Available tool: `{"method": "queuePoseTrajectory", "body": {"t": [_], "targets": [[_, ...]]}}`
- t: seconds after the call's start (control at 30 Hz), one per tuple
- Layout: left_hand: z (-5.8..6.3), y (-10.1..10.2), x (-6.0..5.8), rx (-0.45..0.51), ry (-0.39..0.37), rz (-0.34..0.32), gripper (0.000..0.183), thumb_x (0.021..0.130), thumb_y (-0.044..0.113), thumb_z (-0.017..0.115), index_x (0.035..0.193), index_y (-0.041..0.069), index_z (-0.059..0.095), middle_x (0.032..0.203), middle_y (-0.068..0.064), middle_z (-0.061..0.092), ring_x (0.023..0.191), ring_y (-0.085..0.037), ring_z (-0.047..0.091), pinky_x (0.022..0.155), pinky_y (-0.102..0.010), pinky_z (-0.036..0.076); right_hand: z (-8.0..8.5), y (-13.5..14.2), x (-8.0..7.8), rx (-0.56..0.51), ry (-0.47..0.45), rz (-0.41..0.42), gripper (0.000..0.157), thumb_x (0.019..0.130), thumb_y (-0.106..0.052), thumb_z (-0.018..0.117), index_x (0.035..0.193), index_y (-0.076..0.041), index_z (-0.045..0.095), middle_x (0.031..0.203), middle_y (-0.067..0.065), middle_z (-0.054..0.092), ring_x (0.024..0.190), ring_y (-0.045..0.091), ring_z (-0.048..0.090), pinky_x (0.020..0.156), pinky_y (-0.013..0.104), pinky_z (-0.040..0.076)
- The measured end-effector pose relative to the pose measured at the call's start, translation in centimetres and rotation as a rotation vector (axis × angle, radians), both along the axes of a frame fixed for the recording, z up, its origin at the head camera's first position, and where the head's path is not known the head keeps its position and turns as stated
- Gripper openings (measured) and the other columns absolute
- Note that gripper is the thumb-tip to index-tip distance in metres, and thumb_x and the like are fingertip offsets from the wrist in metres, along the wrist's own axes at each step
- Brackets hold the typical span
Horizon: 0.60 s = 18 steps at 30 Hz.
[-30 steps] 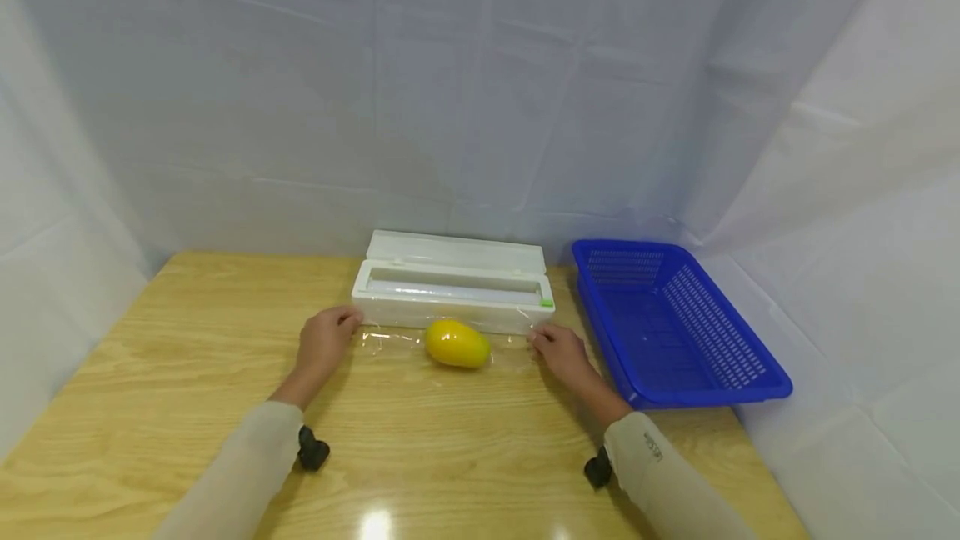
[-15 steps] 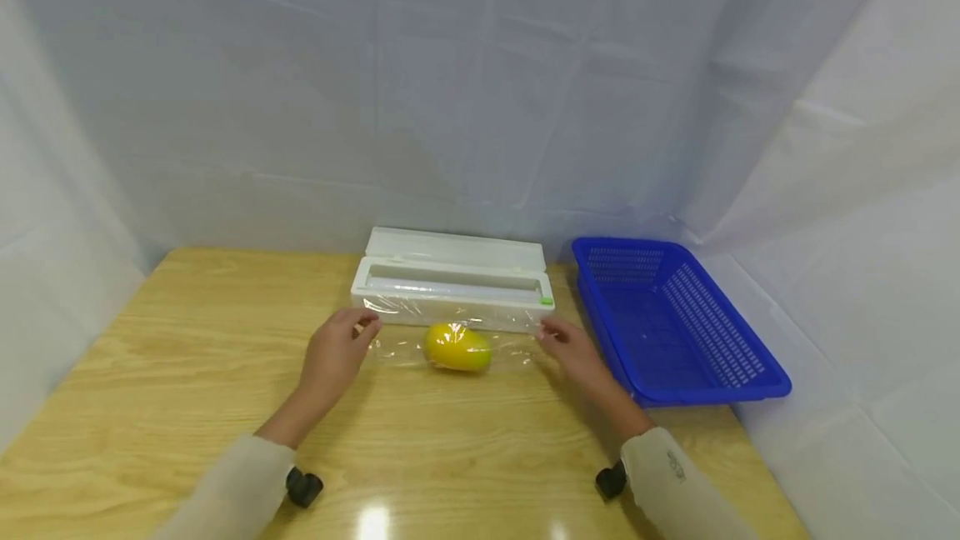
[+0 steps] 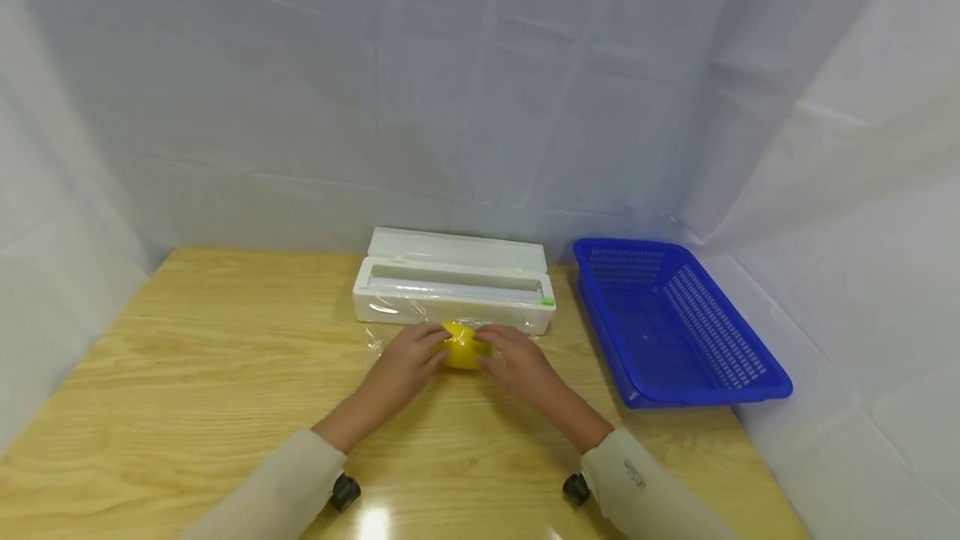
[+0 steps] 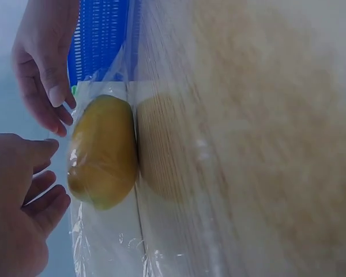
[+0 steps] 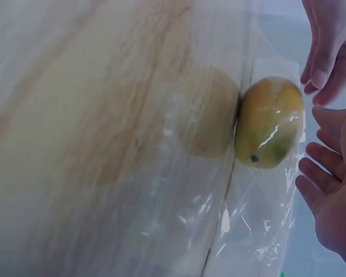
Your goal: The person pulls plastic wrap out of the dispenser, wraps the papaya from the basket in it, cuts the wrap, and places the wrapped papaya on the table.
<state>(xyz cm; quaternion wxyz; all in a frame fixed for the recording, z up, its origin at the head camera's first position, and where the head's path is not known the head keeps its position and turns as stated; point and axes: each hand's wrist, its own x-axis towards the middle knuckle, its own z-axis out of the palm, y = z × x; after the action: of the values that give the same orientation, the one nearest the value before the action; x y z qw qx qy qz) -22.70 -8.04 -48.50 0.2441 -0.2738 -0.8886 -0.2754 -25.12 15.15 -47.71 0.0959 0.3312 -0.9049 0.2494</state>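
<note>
A yellow mango (image 3: 462,346) lies on the table, in front of a white cling film box. Clear cling film (image 4: 112,242) is draped over it, wrinkled and shiny. From the left, my left hand (image 3: 405,365) hovers at the fruit with relaxed, slightly bent fingers. My right hand (image 3: 522,362) mirrors it at the other end. Both wrist views show the fingertips of each hand close over the film-covered mango (image 5: 270,124), not curled round it. Greenish skin and a dark stem spot show through the film in the right wrist view.
Behind the mango stands the cling film box (image 3: 450,309), its lid (image 3: 459,250) raised and a roll inside. A green slider (image 3: 547,301) sits at its right end. To the right is a blue perforated basket (image 3: 626,357). White sheeting (image 3: 465,107) encloses the wooden table (image 3: 187,373).
Both hands have let go of the film's side edges and moved inward to the mango. The film has settled over the fruit. Box and basket stay put.
</note>
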Motion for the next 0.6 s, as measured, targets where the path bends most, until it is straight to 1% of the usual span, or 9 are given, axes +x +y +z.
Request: {"method": "queuePoseTrajectory", "body": {"t": [0.07,0.17,0.3,0.4,0.53,0.6], "targets": [[0.1,0.1,-0.5,-0.011,-0.021,-0.008,0.032,0.09,0.011,0.076,0.119,-0.001,0.069,0.12,-0.014,0.067,0.112,-0.03,0.063,0.099,-0.04,0.054,-0.2,-0.5,-0.4,0.032,-0.025,0.006,0.041,0.095,-0.022,0.071,0.132,-0.007,0.063,0.139,0.009,0.061,0.131,0.027,0.055,0.11,0.041,0.046],[0.2,0.1,-1.1,-0.033,-0.074,-0.011,0.033,0.092,0.013,0.075,0.121,-0.001,0.068,0.123,-0.015,0.065,0.115,-0.031,0.061,0.101,-0.042,0.053,-0.4,-0.8,-0.9,0.044,-0.066,0.013,0.045,0.094,-0.023,0.072,0.135,-0.008,0.061,0.141,0.009,0.059,0.133,0.028,0.053,0.111,0.042,0.045],[0.3,0.0,-2.1,-0.057,-0.157,-0.005,0.036,0.093,0.017,0.074,0.123,-0.002,0.067,0.125,-0.016,0.065,0.117,-0.033,0.059,0.103,-0.045,0.051,-0.7,-1.2,-1.7,0.07,-0.071,0.028,0.051,0.092,-0.027,0.075,0.137,-0.009,0.059,0.141,0.008,0.057,0.132,0.028,0.053,0.109,0.042,0.047],[0.2,-0.2,-2.7,-0.067,-0.203,-0.006,0.04,0.094,0.02,0.074,0.126,-0.002,0.065,0.128,-0.017,0.063,0.121,-0.034,0.057,0.106,-0.047,0.049,-1.1,-1.6,-2.4,0.107,-0.083,0.032,0.06,0.09,-0.03,0.077,0.141,-0.008,0.055,0.142,0.009,0.053,0.131,0.027,0.051,0.108,0.041,0.048],[0.2,-0.5,-3.3,-0.07,-0.241,-0.029,0.045,0.093,0.021,0.074,0.129,-0.003,0.063,0.133,-0.018,0.06,0.126,-0.035,0.054,0.109,-0.048,0.047,-1.4,-1.9,-3.0,0.144,-0.108,0.021,0.068,0.089,-0.029,0.079,0.146,-0.008,0.05,0.144,0.012,0.048,0.132,0.029,0.047,0.108,0.042,0.046],[0.2,-0.6,-3.5,-0.064,-0.249,-0.043,0.047,0.092,0.021,0.076,0.13,-0.003,0.063,0.133,-0.018,0.059,0.127,-0.036,0.054,0.11,-0.049,0.046,-1.5,-1.9,-3.1,0.151,-0.093,0.018,0.066,0.09,-0.026,0.078,0.147,-0.007,0.049,0.144,0.014,0.048,0.133,0.031,0.047,0.109,0.044,0.045]]}}
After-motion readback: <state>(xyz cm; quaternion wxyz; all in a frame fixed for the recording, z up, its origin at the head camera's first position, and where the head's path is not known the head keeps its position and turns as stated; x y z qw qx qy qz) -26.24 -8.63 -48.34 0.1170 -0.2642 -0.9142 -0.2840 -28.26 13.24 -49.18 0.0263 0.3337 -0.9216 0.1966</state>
